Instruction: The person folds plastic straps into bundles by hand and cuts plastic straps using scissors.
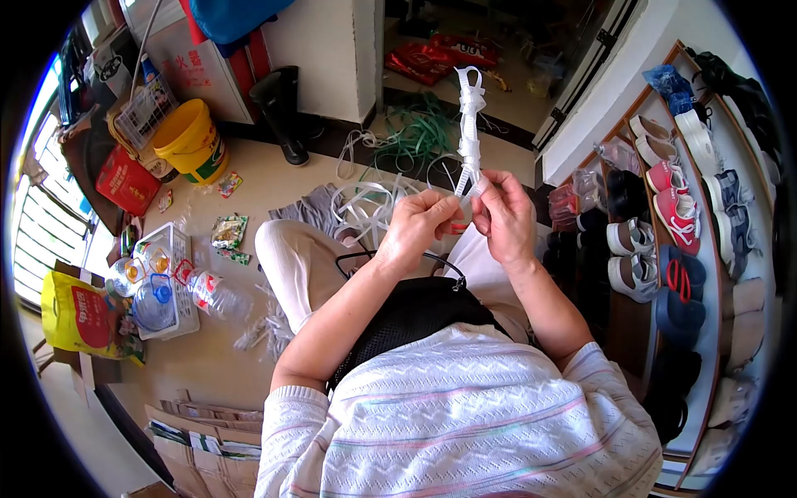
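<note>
Both hands are raised in front of the lap, close together. A white braided or folded strip (470, 124) stands upright above them, with a loop at its top. My right hand (505, 217) pinches the lower end of this strip between thumb and fingers. My left hand (418, 226) has its thumb and fingers pressed together beside a thin white band at the strip's base. Loose white straps (369, 203) lie in a tangle beyond my left hand, and a heap of green straps (419, 129) lies farther off on the floor.
Shoe racks (656, 332) line the right side. On the left are a yellow bucket (191, 141), a white basket (178, 319) with plastic bottles, and a yellow bag (70, 311). Flattened cardboard (199, 469) is at lower left. Black boots (278, 108) stand by the wall.
</note>
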A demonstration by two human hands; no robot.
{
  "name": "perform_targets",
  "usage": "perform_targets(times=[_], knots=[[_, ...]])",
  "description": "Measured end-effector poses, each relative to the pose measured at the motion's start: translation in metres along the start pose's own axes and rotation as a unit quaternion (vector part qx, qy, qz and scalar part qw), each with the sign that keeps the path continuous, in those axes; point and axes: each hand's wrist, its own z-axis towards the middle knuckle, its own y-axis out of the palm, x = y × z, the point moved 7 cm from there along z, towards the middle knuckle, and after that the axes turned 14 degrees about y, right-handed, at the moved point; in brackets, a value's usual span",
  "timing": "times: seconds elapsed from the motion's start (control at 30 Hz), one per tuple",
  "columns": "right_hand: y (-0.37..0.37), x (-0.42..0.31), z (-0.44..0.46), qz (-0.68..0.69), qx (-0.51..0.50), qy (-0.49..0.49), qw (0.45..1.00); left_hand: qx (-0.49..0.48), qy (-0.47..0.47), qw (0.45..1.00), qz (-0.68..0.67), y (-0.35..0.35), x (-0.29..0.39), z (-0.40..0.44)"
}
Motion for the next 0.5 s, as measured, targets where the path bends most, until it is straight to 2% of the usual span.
perform_targets(times=[0.2, 0.5], knots=[[0.001, 0.005, 0.0, 0.057, -0.062, 0.038, 0.996, -0.04, -0.083, 0.984, -0.156, -0.002, -0.01, 0.001], [0.0, 0.003, 0.001, 0.051, -0.072, 0.058, 0.994, -0.085, -0.101, 0.945, -0.3, 0.01, -0.009, -0.001]])
